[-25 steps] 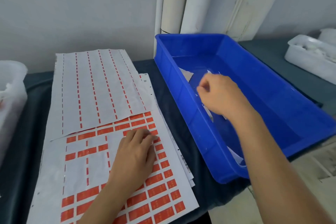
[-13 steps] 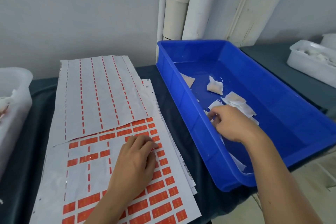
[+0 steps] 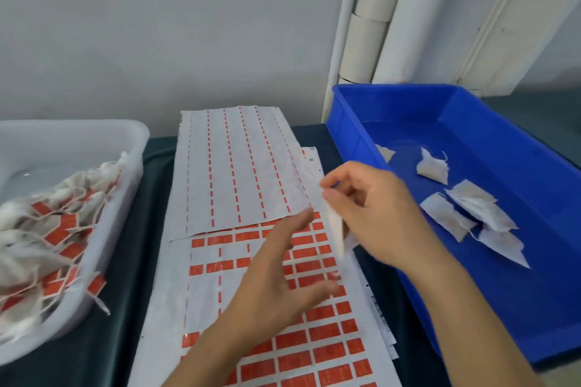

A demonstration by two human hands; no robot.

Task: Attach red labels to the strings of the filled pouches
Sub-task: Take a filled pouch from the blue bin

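Pouch [image 3: 334,229] pinched in right hand [image 3: 374,214] fingers; left hand [image 3: 276,286] fingers released over two label sheets [image 3: 314,339].

A dark counter [image 3: 151,333] carries a white tub [image 3: 103,135] at left, label sheets [image 3: 232,166] in the middle, and a blue bin [image 3: 534,308] at right.

Bright, even, diffuse indoor light; source not visible. Shadows soft and faint: slight shade under left hand [image 3: 276,289] on label sheet [image 3: 314,339]. Small glare patch on inner floor of white tub [image 3: 103,135] at left. Motion blur smears both hands, strongest at left fingertips and on pouch [image 3: 334,229] in right hand [image 3: 371,214]. Wide-angle distortion bends pipes [image 3: 371,16] and blue bin [image 3: 534,276] toward edges. Overall detail soft, label print unreadable.
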